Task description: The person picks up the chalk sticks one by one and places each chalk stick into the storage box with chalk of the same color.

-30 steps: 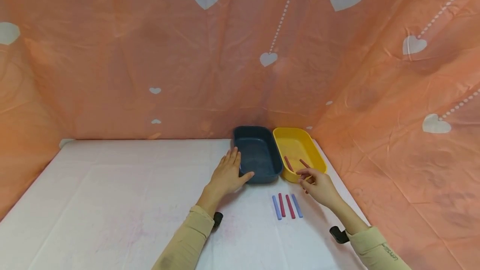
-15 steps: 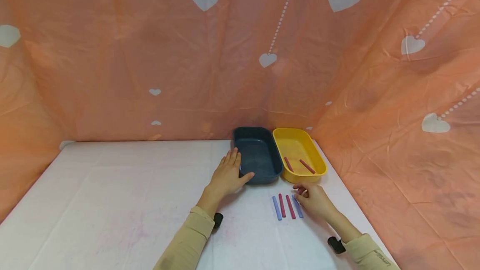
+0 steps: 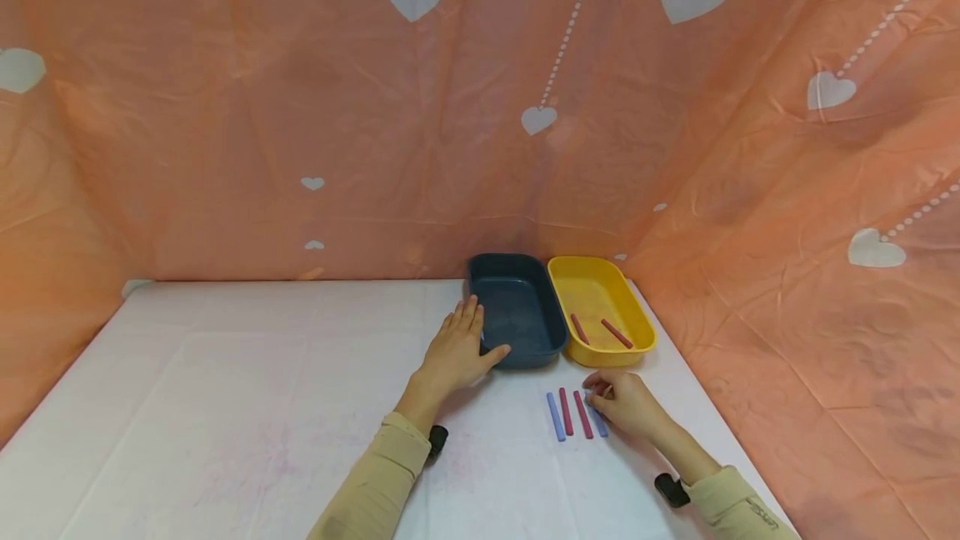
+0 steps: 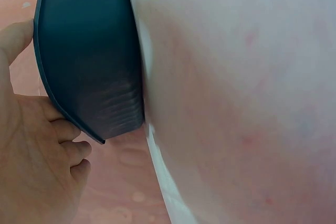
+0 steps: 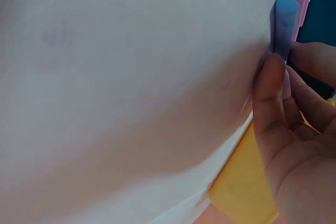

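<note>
My left hand (image 3: 453, 350) rests against the left side of a dark blue tray (image 3: 525, 307), thumb over the near rim and fingers extended along the edge. With thumb and fingertips, my right hand (image 3: 628, 407) pinches a blue chalk stick (image 5: 286, 19) at the right end of a short row on the cloth. Left of it lie two red chalk sticks, one here (image 3: 583, 415) and another red stick (image 3: 566, 412), then a second blue chalk stick (image 3: 556, 417). A yellow tray (image 3: 600, 290) beside the dark one holds two red chalk sticks (image 3: 617, 334).
The trays stand side by side at the back right of the table, whose white cloth (image 3: 247, 373) carries faint pink smudges. An orange curtain with white hearts (image 3: 450, 173) hangs behind and along the right side.
My right hand has let go of a red chalk stick in the yellow tray. It has come down toward me and now grips the rightmost blue chalk stick. My left hand stays put.
</note>
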### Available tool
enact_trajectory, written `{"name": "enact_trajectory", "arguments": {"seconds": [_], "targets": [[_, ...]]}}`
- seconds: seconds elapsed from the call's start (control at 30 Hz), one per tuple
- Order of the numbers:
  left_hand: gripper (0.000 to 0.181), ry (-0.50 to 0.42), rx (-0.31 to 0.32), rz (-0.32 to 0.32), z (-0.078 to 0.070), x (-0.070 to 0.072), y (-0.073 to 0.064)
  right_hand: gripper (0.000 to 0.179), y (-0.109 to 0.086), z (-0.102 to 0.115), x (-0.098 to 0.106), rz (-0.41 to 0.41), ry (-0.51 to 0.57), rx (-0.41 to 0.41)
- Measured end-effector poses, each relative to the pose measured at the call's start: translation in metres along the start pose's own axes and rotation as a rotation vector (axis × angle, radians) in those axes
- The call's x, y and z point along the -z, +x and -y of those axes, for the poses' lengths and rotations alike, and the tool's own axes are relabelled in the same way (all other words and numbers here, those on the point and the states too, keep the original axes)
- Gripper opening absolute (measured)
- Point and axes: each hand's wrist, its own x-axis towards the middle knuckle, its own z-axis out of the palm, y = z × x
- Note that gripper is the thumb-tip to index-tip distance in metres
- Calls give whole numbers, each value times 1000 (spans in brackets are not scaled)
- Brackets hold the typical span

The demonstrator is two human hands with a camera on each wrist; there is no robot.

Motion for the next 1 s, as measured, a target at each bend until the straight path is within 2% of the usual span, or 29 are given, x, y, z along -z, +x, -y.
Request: {"name": "enact_trajectory", "arguments": {"seconds": [0.43, 1.0], "targets": [[94, -3, -4, -4, -1, 1, 0, 9, -1, 2, 0, 7, 28, -27], [94, -4, -4, -7, -2, 2, 0, 13, -5, 9, 1, -88, 138, -38]]}}
